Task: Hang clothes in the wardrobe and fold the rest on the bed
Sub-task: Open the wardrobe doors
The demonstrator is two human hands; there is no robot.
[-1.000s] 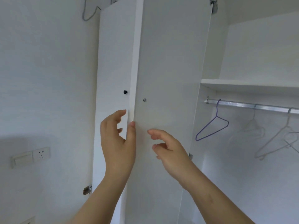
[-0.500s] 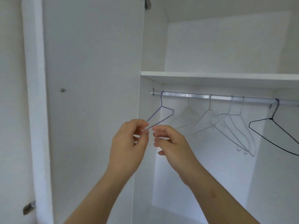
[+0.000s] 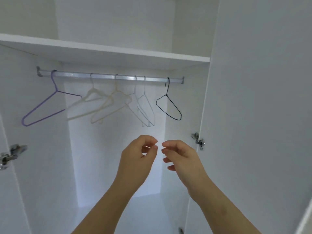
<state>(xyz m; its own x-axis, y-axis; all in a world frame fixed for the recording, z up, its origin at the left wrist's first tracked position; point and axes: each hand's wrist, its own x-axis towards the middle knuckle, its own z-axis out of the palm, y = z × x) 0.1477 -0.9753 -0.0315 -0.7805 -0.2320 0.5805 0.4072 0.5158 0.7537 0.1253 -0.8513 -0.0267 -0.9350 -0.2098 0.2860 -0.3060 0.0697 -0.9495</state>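
The white wardrobe stands open in front of me. A metal rail (image 3: 109, 76) runs under its shelf (image 3: 104, 49). On the rail hang a purple hanger (image 3: 50, 107), several pale hangers (image 3: 108, 105) and a black wire hanger (image 3: 168, 107), all bare. My left hand (image 3: 138, 156) and my right hand (image 3: 180, 156) are raised side by side below the hangers, fingers loosely curled, fingertips nearly meeting, holding nothing. No clothes are in view.
The right door (image 3: 261, 98) stands open close beside my right arm, with a hinge (image 3: 198, 141) at its inner edge. Another hinge (image 3: 10, 154) shows on the left door. The wardrobe's floor (image 3: 143, 213) lies below my forearms.
My view has swung right from the left door to the wardrobe's inside. My left hand let go of the door's edge, and both hands now hover before the hanging space.
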